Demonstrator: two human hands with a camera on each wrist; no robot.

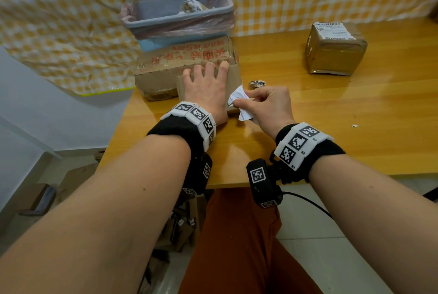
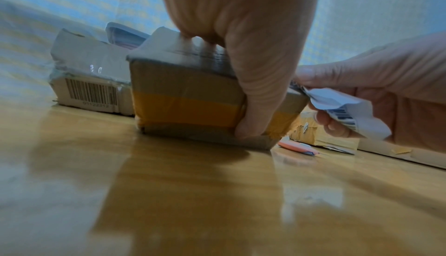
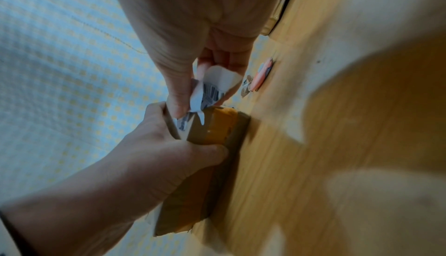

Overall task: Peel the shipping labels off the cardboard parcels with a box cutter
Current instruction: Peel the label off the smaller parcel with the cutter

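Your left hand (image 1: 205,90) clamps the small parcel (image 2: 183,96) at frame centre; your right hand (image 1: 267,106) pinches its half-peeled label (image 1: 238,99).

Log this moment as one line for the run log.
left hand holds parcel down | right hand pinches label, partly peeled | cutter on table

Even, soft light; glossy desk (image 1: 355,109) shows glare and hand shadows. Wrist views are dim, bluish, motion-blurred; head view bends at its edges.
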